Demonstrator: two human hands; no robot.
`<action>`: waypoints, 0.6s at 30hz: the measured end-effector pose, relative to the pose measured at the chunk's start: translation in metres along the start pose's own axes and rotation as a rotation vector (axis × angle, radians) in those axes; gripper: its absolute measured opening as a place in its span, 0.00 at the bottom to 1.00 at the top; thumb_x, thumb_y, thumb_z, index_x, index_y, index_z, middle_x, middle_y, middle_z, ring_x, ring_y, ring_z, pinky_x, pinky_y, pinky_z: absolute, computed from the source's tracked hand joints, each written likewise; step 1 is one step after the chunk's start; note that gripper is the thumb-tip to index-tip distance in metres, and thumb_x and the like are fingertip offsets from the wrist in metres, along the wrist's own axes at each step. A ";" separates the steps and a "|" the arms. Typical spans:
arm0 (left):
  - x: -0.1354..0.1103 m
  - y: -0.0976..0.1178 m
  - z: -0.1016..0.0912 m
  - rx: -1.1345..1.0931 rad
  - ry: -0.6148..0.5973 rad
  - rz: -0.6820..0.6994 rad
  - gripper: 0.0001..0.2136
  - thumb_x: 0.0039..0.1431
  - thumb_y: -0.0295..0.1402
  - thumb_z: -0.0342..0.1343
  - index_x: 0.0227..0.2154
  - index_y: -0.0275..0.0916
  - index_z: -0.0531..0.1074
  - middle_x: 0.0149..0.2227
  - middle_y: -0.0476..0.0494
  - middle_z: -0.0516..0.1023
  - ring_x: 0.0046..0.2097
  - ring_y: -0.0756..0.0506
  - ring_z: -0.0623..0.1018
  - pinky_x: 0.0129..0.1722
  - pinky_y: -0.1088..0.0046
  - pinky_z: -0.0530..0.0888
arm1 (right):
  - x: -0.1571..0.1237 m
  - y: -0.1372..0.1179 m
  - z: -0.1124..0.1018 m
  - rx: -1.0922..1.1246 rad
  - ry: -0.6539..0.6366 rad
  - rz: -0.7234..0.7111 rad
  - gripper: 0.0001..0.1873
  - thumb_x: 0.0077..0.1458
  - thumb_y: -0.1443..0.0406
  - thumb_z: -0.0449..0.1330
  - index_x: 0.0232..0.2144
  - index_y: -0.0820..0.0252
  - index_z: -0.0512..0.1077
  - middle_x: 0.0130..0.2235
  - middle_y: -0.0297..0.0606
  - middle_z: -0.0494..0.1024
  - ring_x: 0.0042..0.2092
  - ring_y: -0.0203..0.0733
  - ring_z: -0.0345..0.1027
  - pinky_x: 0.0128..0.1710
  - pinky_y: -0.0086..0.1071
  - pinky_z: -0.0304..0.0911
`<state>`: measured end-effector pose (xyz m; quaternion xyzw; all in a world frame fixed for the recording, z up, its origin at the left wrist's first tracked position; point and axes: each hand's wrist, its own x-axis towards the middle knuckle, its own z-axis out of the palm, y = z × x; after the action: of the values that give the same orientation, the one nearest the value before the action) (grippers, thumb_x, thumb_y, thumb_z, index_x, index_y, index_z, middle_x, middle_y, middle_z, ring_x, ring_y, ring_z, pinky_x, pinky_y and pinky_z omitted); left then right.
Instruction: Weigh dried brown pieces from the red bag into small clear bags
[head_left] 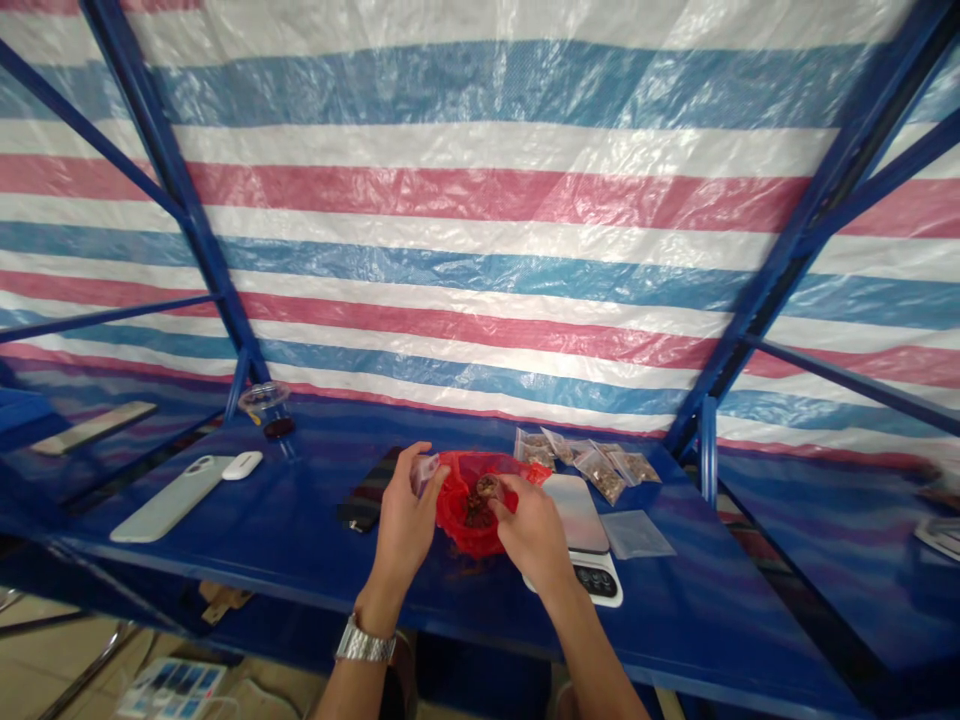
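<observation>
A red plastic bag [469, 535] stands open on the blue table between my hands, with dark brown dried pieces [478, 513] inside. My left hand [405, 515] is at the bag's left edge, fingers curled round a small clear plastic bag [426, 470]. Over the red bag's opening, my right hand [534, 530] pinches a lighter brown clump of dried pieces [487, 487]; its exact kind is too small to tell. Just right of that hand lies a kitchen scale [577, 515] with a silver plate, partly covered by the hand and forearm.
Several filled zip bags [604, 472] lie behind the scale, and a flat clear zip bag [637, 534] is to its right. Leftward are a black phone [369, 495], a pale phone [172, 500], a white earbud case [242, 465] and a plastic cup [268, 408]. Blue posts flank the table.
</observation>
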<state>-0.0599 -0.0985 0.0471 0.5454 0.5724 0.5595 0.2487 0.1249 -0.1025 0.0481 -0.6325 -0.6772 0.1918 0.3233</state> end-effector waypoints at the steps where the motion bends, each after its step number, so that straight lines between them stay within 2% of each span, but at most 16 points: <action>1: -0.003 0.003 0.004 -0.023 -0.052 0.013 0.20 0.63 0.44 0.58 0.54 0.41 0.71 0.45 0.42 0.82 0.44 0.44 0.82 0.48 0.68 0.76 | 0.001 0.001 -0.003 0.042 0.018 -0.009 0.17 0.61 0.67 0.60 0.52 0.56 0.78 0.54 0.42 0.82 0.57 0.49 0.75 0.60 0.39 0.64; 4: -0.008 0.005 0.018 -0.008 -0.164 0.011 0.17 0.63 0.42 0.59 0.51 0.42 0.74 0.44 0.43 0.84 0.44 0.44 0.82 0.48 0.69 0.76 | 0.004 0.003 -0.012 0.124 0.081 -0.041 0.16 0.61 0.67 0.60 0.51 0.57 0.78 0.53 0.42 0.82 0.55 0.49 0.75 0.60 0.40 0.64; 7: -0.010 0.003 0.027 0.077 -0.196 -0.005 0.16 0.63 0.41 0.59 0.52 0.44 0.75 0.45 0.44 0.84 0.44 0.43 0.82 0.49 0.67 0.75 | 0.003 -0.001 -0.021 0.146 0.116 -0.101 0.17 0.61 0.67 0.60 0.52 0.57 0.77 0.53 0.42 0.82 0.55 0.49 0.74 0.60 0.41 0.64; 10: -0.010 0.000 0.033 0.151 -0.216 0.004 0.16 0.65 0.38 0.58 0.54 0.45 0.75 0.49 0.43 0.83 0.49 0.41 0.82 0.53 0.64 0.74 | 0.000 -0.005 -0.026 0.132 0.100 -0.185 0.17 0.61 0.67 0.60 0.51 0.57 0.77 0.52 0.42 0.82 0.54 0.48 0.73 0.60 0.40 0.63; 14: -0.011 -0.004 0.038 0.159 -0.269 0.107 0.20 0.63 0.28 0.56 0.57 0.44 0.73 0.59 0.40 0.79 0.59 0.40 0.77 0.62 0.60 0.70 | -0.002 -0.007 -0.026 0.074 0.056 -0.211 0.16 0.62 0.66 0.59 0.52 0.55 0.77 0.49 0.42 0.80 0.51 0.48 0.73 0.57 0.40 0.64; 18: -0.013 -0.008 0.039 0.093 -0.327 0.198 0.26 0.60 0.26 0.57 0.62 0.42 0.69 0.61 0.37 0.77 0.61 0.40 0.75 0.66 0.56 0.67 | -0.001 -0.003 -0.025 0.080 0.054 -0.194 0.16 0.62 0.67 0.59 0.50 0.56 0.78 0.48 0.42 0.79 0.51 0.47 0.73 0.57 0.40 0.65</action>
<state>-0.0242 -0.0943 0.0256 0.6937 0.4931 0.4581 0.2565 0.1392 -0.1077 0.0680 -0.5554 -0.7183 0.1692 0.3833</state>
